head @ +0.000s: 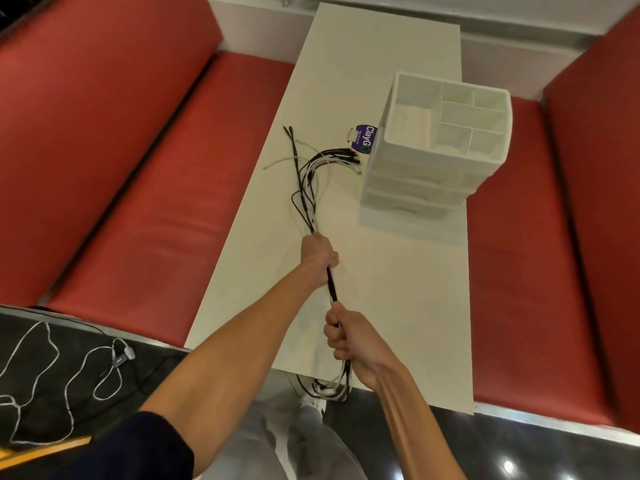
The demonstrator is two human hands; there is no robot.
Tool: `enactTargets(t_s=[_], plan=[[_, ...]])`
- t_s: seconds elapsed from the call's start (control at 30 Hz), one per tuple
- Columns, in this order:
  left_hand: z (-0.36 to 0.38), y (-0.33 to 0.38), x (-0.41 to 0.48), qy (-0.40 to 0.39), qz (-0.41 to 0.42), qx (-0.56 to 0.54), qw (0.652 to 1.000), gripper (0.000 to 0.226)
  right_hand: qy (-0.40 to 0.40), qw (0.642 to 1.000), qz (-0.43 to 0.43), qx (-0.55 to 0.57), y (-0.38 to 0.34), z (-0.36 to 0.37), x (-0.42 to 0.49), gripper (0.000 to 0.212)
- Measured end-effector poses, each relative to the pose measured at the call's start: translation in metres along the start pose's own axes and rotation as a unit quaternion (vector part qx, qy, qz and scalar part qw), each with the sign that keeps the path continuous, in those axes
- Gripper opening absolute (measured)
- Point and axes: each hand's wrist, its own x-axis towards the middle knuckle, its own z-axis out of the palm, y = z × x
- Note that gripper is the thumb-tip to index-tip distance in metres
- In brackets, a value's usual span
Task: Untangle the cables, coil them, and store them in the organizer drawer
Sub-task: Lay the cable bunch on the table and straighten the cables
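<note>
White table [398, 306] between 2 red benches [138, 202]. Left hand [320, 254] and right hand [349, 341] clench the black-and-white cable bundle [331, 285]; beyond the left grip, its ends fan near the organizer [415, 174].

Matt white plastic organizer [408, 174], smooth pale matt table [398, 306], glossy red leather-like benches [138, 202], shiny dark floor [536, 455].

I note the organizer [415, 181] standing on the table [398, 306] toward its far right, the cables [341, 155] lying just left of it, the left bench [138, 168] and right bench [536, 271] flanking the table.
</note>
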Motion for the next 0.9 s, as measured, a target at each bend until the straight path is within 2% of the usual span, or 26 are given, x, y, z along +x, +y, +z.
enactTargets(t_s=[0.07,0.13,0.23,0.33,0.4,0.5,0.57,0.63,0.73,0.8,0.9], plan=[[0.000,0.002,-0.001,0.023,0.004,-0.005,1.000,0.029,0.023,0.999,-0.013,-0.036,-0.001,0.006,0.000,0.039],[0.004,0.004,-0.002,0.028,0.018,-0.021,0.999,0.037,0.039,0.999,-0.002,0.031,-0.004,0.011,0.002,0.042],[-0.006,0.007,-0.004,-0.025,0.021,-0.066,0.997,0.040,0.036,0.991,0.031,0.124,-0.004,0.017,0.002,0.044],[-0.030,0.009,-0.013,-0.106,-0.032,-0.154,0.982,0.040,0.030,0.983,0.044,0.173,0.001,0.022,0.004,0.044],[-0.047,0.001,-0.026,-0.149,-0.068,-0.145,0.976,0.051,0.029,0.984,0.032,0.173,0.004,0.023,0.006,0.044],[-0.074,-0.021,-0.046,-0.207,-0.164,-0.121,0.957,0.065,0.038,0.989,0.011,0.146,0.000,0.021,0.009,0.044],[-0.080,-0.030,-0.060,-0.235,-0.180,-0.114,0.948,0.052,0.044,0.994,0.008,0.098,-0.004,0.020,0.010,0.043],[-0.074,-0.030,-0.068,-0.215,-0.157,-0.064,0.962,0.033,0.034,0.997,0.024,0.057,-0.008,0.018,0.011,0.042],[-0.057,-0.023,-0.073,-0.185,-0.072,0.061,0.978,0.030,0.006,0.997,0.034,0.071,-0.013,0.018,0.013,0.042],[-0.048,-0.017,-0.071,-0.185,-0.045,0.037,0.981,0.032,-0.006,0.999,0.009,0.042,-0.015,0.016,0.014,0.043],[-0.047,-0.004,-0.062,-0.171,-0.056,-0.083,0.980,0.038,-0.032,0.995,-0.048,-0.086,-0.008,0.010,0.010,0.046]])
